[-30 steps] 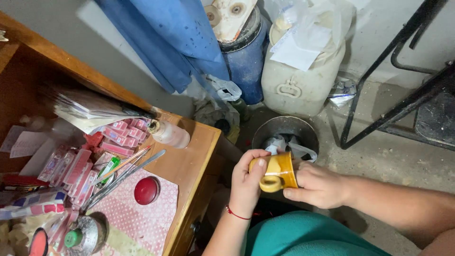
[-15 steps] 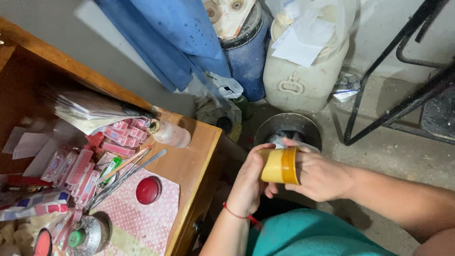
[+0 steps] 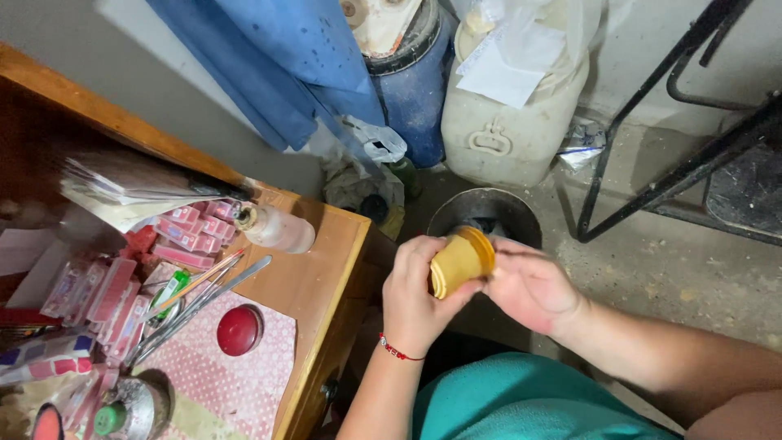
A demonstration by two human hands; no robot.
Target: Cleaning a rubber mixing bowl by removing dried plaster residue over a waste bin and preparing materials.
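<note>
Beside the person's lap, along the left, stands a wooden desk (image 3: 314,285) with a pink patterned mat (image 3: 220,383) on its near end. Against the back wall sit one cream plastic jug (image 3: 509,122) with a white paper sheet on top and one dark blue drum (image 3: 415,81) under a hanging blue cloth (image 3: 277,57). On the floor between them and the hands is one round grey bin (image 3: 456,213).

Above that bin the left hand (image 3: 415,297) and the right hand (image 3: 529,285) together pinch a small yellow cup-shaped thing (image 3: 460,261), tilted sideways, fingers pressed to its sides.

On the desk lie many small pink packets (image 3: 183,232) in rows, one clear bottle (image 3: 277,230) on its side, and one red round lid (image 3: 239,330).
</note>
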